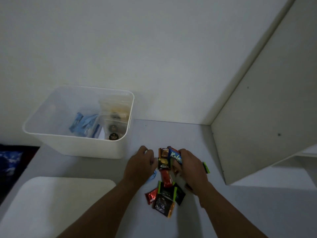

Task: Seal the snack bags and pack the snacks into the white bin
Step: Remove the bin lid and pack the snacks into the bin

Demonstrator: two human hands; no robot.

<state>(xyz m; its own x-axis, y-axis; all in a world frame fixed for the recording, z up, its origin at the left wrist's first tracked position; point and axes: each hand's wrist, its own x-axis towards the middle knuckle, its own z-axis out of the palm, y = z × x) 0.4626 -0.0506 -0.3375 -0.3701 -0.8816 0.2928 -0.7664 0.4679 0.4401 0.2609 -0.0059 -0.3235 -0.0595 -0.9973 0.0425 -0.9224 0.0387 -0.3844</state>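
Head view: the bin (77, 148) already holds clear bags (115, 115). Loose snacks (165, 191) lie in a pile on the table (240, 212), right of the bin and nearer me. My right hand (190, 167) curls round a blue packet (175, 157) at the pile's bin-side end. My left hand (141, 163), between pile and bin, is curled; I cannot tell whether it grips anything. Recommended procedure: rake the packets together from both sides, clamp firmly, lift as one bundle, clear the bin's near wall, release low inside.
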